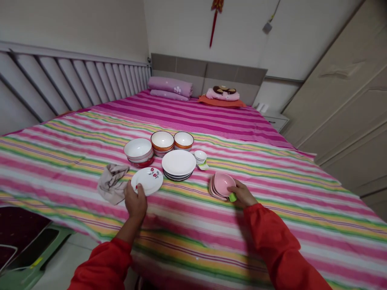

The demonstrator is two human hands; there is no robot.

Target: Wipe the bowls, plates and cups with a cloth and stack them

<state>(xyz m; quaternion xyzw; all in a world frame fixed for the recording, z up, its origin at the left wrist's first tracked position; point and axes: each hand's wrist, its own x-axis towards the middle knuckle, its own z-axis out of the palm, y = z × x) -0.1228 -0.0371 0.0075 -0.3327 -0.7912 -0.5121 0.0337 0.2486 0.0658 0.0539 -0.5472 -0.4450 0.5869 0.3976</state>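
Already your left hand (136, 202) gripped the flowered plate (147, 180) near the cloth (112, 183); your right hand (242, 195) clasped the pink bowls (222, 185); other stacks waited farther back.

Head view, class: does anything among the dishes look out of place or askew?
Yes. The dishes sit on a striped bed, not a table. A crumpled grey cloth lies beside the flowered plate under the left hand. The pink bowls at the right hand lean tilted.
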